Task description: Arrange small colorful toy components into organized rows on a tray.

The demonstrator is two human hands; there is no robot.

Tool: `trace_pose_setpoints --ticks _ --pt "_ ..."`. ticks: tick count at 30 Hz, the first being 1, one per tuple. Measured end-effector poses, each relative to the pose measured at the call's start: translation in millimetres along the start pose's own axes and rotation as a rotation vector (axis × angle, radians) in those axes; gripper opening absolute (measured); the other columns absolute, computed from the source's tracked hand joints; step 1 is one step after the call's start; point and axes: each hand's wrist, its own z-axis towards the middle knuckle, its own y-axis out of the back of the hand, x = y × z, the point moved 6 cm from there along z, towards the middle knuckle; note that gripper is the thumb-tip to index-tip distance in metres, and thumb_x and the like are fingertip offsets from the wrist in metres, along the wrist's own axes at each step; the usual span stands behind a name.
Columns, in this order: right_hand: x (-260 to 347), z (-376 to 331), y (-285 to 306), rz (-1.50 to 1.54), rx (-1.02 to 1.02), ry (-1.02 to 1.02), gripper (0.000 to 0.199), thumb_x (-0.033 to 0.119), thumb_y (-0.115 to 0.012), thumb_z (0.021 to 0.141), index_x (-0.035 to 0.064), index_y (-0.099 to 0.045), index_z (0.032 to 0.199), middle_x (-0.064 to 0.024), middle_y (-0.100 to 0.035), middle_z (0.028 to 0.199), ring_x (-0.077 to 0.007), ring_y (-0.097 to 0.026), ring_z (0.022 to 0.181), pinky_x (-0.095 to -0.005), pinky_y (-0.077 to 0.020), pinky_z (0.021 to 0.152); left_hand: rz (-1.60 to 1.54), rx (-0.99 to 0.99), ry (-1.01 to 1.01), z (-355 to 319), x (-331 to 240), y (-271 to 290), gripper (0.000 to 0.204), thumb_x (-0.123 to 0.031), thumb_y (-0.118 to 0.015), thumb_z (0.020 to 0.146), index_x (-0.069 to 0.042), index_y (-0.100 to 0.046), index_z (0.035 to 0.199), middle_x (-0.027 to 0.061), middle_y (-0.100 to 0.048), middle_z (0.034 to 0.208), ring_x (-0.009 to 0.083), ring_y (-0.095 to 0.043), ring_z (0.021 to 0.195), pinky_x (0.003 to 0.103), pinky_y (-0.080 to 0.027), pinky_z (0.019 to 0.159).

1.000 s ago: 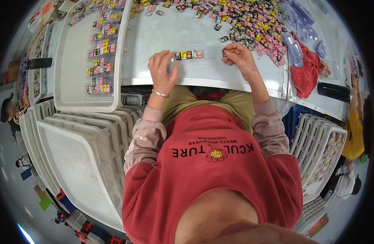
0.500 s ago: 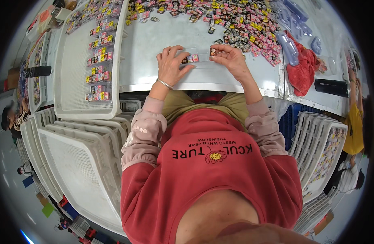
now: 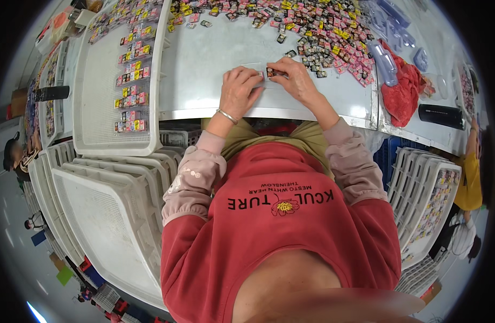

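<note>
Both hands (image 3: 269, 83) curled — pinching clear strip (image 3: 258, 70).

Two hands (image 3: 269, 86), one red cloth (image 3: 401, 94), one silver bracelet (image 3: 226, 116), countless small packets (image 3: 312, 27)

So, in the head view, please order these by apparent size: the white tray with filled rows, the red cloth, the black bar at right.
1. white tray, clearly largest
2. red cloth
3. black bar, smallest; the rim bends it.
</note>
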Motion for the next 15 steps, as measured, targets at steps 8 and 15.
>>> trace_pose_setpoints --ticks 8,15 --pt "1.9 15.7 -2.6 0.059 0.085 -0.006 0.024 -0.002 -0.068 0.075 -0.0026 -0.067 0.099 -0.0118 -0.065 0.083 -0.0188 -0.064 0.073 -0.0285 -0.0511 0.068 -0.077 -0.049 0.038 -5.1 -2.1 -3.2 0.025 -0.006 -0.070 0.073 -0.007 -0.065 0.098 0.0047 -0.062 0.103 0.0259 -0.056 0.099 0.038 -0.042 0.086" --pt "-5.6 18.2 6.3 0.038 0.068 -0.035 0.017 0.003 -0.065 0.075 -0.0003 -0.070 0.091 -0.0158 -0.067 0.082 -0.0269 -0.067 0.072 -0.0340 -0.0526 0.067 -0.106 -0.025 0.040 -1.8 -1.3 -3.0 0.024 -0.005 -0.070 0.073 -0.005 -0.066 0.097 0.0056 -0.063 0.103 0.0261 -0.056 0.101 0.038 -0.042 0.087"
